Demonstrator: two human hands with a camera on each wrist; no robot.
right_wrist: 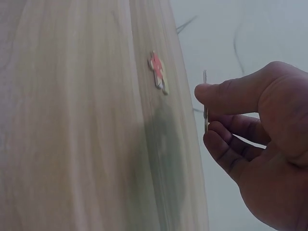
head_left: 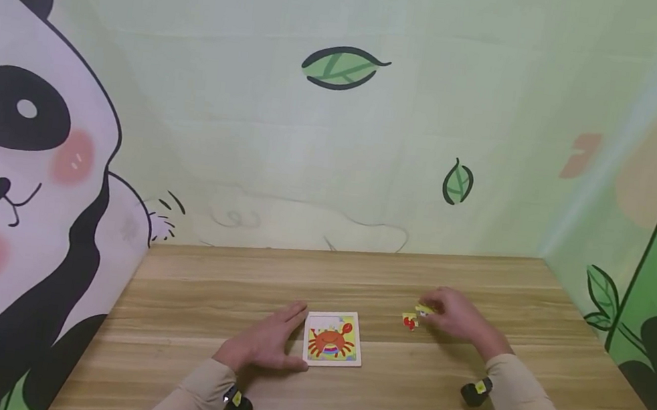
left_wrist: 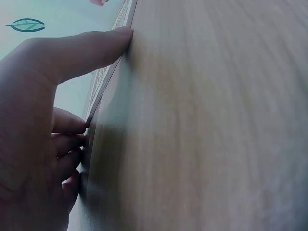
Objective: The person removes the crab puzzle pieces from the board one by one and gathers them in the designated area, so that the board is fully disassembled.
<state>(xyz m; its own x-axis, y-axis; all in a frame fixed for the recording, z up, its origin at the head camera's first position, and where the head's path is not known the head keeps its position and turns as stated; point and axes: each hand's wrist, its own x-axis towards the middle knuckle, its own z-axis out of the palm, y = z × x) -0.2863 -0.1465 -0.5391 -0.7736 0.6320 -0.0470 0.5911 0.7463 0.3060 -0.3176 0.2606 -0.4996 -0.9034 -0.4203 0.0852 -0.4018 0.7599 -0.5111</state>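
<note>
A square crab jigsaw puzzle in a pale frame lies flat on the wooden table. Its upper left part shows pale bare board. My left hand rests against the puzzle's left side, thumb at the lower left corner and fingers by the upper left. In the left wrist view, the thumb touches the frame's thin edge. Off to the right, my right hand pinches a yellow puzzle piece above the table; the right wrist view shows it edge-on. Below it lies a red and yellow puzzle piece.
The wooden table runs back to a green cloth backdrop with leaves, bamboo and a large panda printed on it. A small black device is strapped at each wrist.
</note>
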